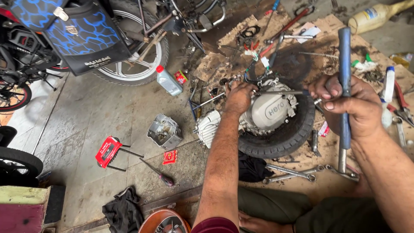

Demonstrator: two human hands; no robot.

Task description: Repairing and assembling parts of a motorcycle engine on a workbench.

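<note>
Left hand (pixel 239 97) grips rod (pixel 280 92) on engine (pixel 269 110) (tyre-cradled); right hand (pixel 351 105) clamps hammer (pixel 344 86) alongside.

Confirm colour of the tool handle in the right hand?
Blue handle, gripped by the right hand; head view.

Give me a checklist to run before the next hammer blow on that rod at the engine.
1. Right hand gripped around the blue-handled hammer: ok.
2. Left hand holding the thin metal rod against the engine: ok.
3. Engine seated in the black tyre: ok.
4. Rod tip seated on its target: cannot tell, the hand hides it.
5. Left fingers clear of the struck end: ok, they grip the far end.
6. Hammer head in view: not ok.
</note>
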